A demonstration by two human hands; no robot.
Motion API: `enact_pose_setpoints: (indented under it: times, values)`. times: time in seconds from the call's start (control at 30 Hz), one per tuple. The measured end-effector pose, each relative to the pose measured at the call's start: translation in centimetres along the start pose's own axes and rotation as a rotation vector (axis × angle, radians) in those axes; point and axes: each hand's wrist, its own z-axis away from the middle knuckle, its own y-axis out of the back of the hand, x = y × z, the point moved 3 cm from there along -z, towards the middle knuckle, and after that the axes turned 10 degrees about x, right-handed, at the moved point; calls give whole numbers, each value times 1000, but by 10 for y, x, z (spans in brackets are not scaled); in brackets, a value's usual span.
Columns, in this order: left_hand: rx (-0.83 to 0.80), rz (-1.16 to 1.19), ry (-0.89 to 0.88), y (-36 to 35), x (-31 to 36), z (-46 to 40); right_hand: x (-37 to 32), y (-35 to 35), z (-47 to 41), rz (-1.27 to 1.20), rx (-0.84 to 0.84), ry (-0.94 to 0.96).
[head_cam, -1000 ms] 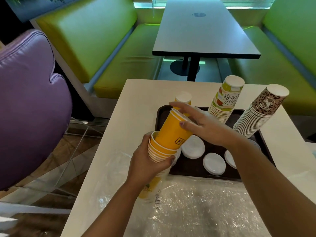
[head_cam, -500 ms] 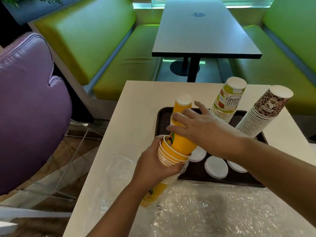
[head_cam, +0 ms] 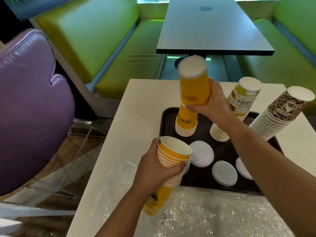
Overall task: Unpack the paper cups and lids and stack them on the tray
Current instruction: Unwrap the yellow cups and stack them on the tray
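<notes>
The yellow cups [head_cam: 194, 86] that the right hand [head_cam: 211, 103] held were upside down, white bottom up, blurred, and hung just above the yellow stack [head_cam: 186, 124] standing on the tray [head_cam: 166, 115]; whether the two touched could not be told. That hand's grip was closed round the lower part of the lifted cups, fingers wrapped behind and thumb in front.

The left hand [head_cam: 153, 168] gripped a second yellow stack [head_cam: 169, 159], tilted with its open mouth up and toward the tray, at the tray's near-left corner; thin clear wrap [head_cam: 185, 165] clung to it by the fingers, and its lower end reached down below the hand over the desk [head_cam: 136, 103].

On the tray, right of the standing yellow stack, a white-rimmed stack [head_cam: 219, 133] sat partly hidden behind the right forearm, with a lime-printed stack [head_cam: 243, 98] leaning behind it. A leopard-print stack [head_cam: 280, 115] leaned at the tray's right edge. Three white lids [head_cam: 201, 153] lay flat on the near half of the tray, the rightmost partly covered by the arm.

Nearer than the tray, crumpled clear plastic [head_cam: 213, 212] lay spread over the desk. Beyond the tray stood a dark table [head_cam: 212, 26] between green benches [head_cam: 95, 31], and a purple chair [head_cam: 27, 103] stood well to the tray's left
</notes>
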Motion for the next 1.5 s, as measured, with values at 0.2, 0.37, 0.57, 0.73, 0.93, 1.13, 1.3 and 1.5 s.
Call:
enact_pose_setpoints:
  times: [0.2, 0.37, 0.57, 0.73, 0.93, 1.13, 1.3, 1.5]
  values:
    - [-5, 10, 44, -2, -7, -7, 47, -38, -3, -170, 23, -330]
    - [8, 25, 67, -3, -11, -11, 76, -57, 4, -3, -17, -349]
    - [6, 28, 85, -6, -16, -14, 96, -69, 12, 127, -26, -301]
    - [8, 12, 89, -8, -17, -14, 99, -71, 16, 134, 0, -288]
    - [25, 23, 60, -7, -17, -10, 46, -38, 50, -102, 260, -107]
    - [69, 49, 14, -8, -13, 0, -2, -39, 105, 39, -677, 13]
    - [138, 111, -53, -10, -16, 16, -14, -35, 122, 23, -625, 10]
    - [206, 121, -75, -13, -40, 48, -26, -29, 137, 42, -620, 61]
